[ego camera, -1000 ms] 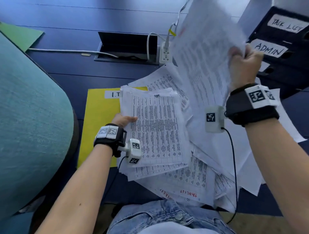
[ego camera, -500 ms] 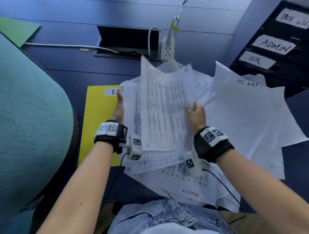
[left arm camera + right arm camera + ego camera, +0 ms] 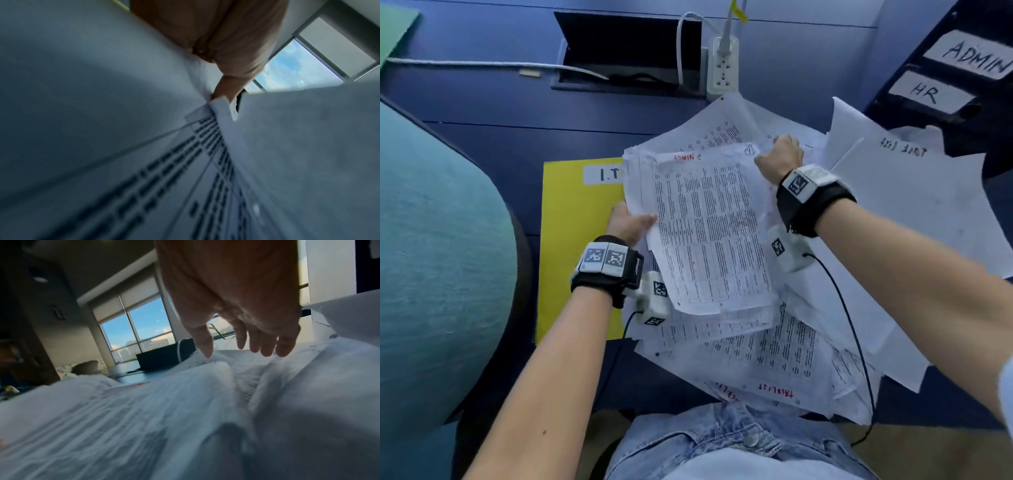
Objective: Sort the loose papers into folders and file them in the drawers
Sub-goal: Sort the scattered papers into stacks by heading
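A messy pile of loose printed papers (image 3: 774,349) covers the middle of the blue desk. On top lies a table sheet headed "ADMIN" in red (image 3: 709,226). My left hand (image 3: 630,222) grips the left edge of the upper stack (image 3: 144,178), thumb on top and fingers underneath. My right hand (image 3: 780,156) hovers at the ADMIN sheet's top right corner; in the right wrist view its fingers (image 3: 265,347) point down, spread and relaxed, holding nothing. A yellow folder labelled "I.T" (image 3: 575,246) lies under the pile's left side. Black drawers labelled "ADMIN" (image 3: 972,56) and "HR" (image 3: 928,92) stand at the far right.
Blank-side sheets (image 3: 914,219) fan out at the right, below the drawers. A power strip (image 3: 722,68) and an open cable box (image 3: 630,48) sit behind the pile. A green folder (image 3: 393,27) lies far left. A teal chair back (image 3: 431,257) fills the left side.
My right hand brought the raised sheet down onto the stack that my left hand holds, then let it go. The ADMIN sheet now lies on top. My left hand stayed in place.
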`<state>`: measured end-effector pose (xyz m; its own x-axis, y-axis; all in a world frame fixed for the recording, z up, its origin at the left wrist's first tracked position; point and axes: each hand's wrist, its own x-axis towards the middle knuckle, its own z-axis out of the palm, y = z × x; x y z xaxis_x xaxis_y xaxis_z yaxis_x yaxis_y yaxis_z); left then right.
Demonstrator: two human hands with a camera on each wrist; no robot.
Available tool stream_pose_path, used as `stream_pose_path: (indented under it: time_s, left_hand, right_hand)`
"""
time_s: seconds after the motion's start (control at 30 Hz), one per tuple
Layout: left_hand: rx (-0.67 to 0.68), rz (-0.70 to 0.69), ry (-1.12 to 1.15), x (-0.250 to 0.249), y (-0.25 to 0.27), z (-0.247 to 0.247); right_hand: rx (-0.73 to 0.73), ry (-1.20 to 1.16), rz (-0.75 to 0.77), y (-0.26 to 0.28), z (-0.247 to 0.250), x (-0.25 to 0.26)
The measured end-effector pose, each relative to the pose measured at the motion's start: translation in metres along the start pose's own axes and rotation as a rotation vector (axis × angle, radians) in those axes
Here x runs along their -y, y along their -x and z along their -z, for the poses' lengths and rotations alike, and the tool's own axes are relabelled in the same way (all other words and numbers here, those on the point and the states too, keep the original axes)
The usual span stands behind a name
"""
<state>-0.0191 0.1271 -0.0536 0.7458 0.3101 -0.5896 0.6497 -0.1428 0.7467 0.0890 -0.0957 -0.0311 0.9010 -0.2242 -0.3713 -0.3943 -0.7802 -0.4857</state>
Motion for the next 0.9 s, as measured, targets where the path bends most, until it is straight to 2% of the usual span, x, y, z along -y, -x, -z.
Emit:
stream_pose_path:
  time_s: [0.1,0.17,0.23,0.33,0.43,0.53,0.63,0.73,0.9]
  left_hand:
    - [0.015,-0.004,0.020,0.000,-0.001,0.000]
    - [0.026,0.006,0.020,0.000,-0.001,0.000]
    - [0.027,0.018,0.007,-0.002,0.001,-0.001]
    - [0.050,0.036,0.001,-0.005,0.002,-0.002]
    - [0.064,0.027,0.005,-0.005,-0.001,-0.003]
    - [0.069,0.028,-0.005,-0.006,-0.001,-0.003]
    - [0.070,0.005,-0.011,-0.007,0.003,-0.001]
    - [0.111,-0.041,-0.040,-0.008,0.008,0.000]
    - [0.109,-0.065,-0.049,-0.013,0.015,-0.001]
  right_hand:
    - [0.054,0.101,-0.017,-0.019,-0.004,0.008]
    - [0.039,0.133,-0.030,-0.027,-0.006,0.011]
    - [0.067,0.078,-0.048,-0.036,-0.005,0.014]
    - [0.188,-0.102,-0.048,-0.042,-0.003,0.021]
    - [0.238,-0.133,0.001,-0.044,-0.003,0.027]
    - [0.106,-0.191,0.113,-0.032,-0.001,0.034]
    - [-0.123,-0.249,0.228,-0.016,0.015,0.047]
    - [-0.308,-0.424,0.336,-0.005,0.047,0.065]
    - [-0.525,-0.704,0.471,0.018,0.100,0.077]
